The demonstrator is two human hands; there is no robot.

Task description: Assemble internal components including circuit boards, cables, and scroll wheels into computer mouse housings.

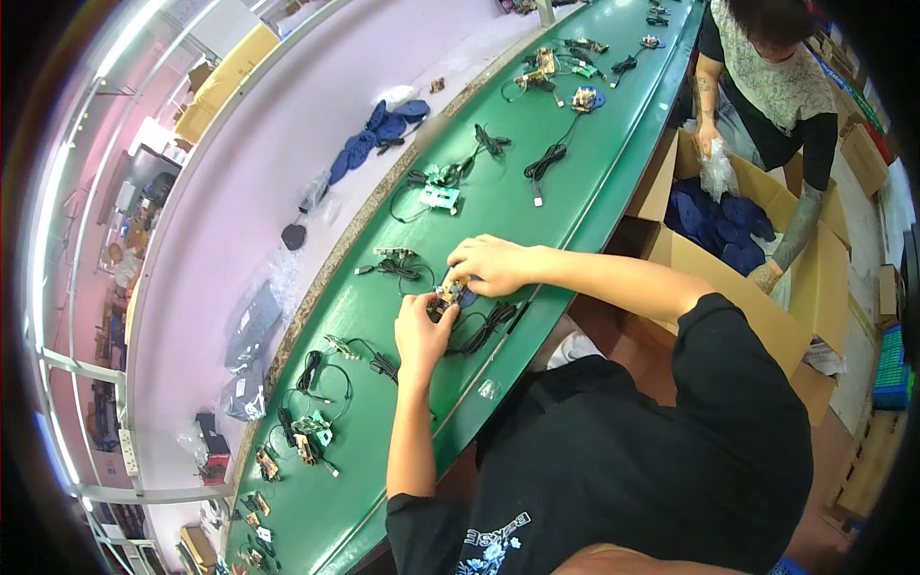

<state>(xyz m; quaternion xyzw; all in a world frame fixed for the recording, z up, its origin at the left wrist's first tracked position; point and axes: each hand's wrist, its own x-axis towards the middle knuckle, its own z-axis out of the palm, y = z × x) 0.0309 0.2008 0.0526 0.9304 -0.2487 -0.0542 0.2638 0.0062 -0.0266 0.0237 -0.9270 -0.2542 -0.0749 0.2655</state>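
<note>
Over the green conveyor belt (522, 225), both hands meet at one small tan circuit board (447, 299) with dark parts on it. My left hand (422, 331) pinches its near left side. Fingers of my right hand (494, 265) curl down onto its far right side, covering part of it. A dark blue piece (468, 296) shows beneath the board; whether the two are joined I cannot tell. A bundled black cable (489, 326) lies close by on the belt. Just beyond my left hand rests another board with a cable (396, 261).
More boards with cables lie along the belt, among them a light green one (441, 197) and one on a blue piece (586, 100). Blue pieces (369, 139) and plastic bags (251, 326) sit on the pale side table. At right, another person (781, 86) reaches into a cardboard box (757, 311).
</note>
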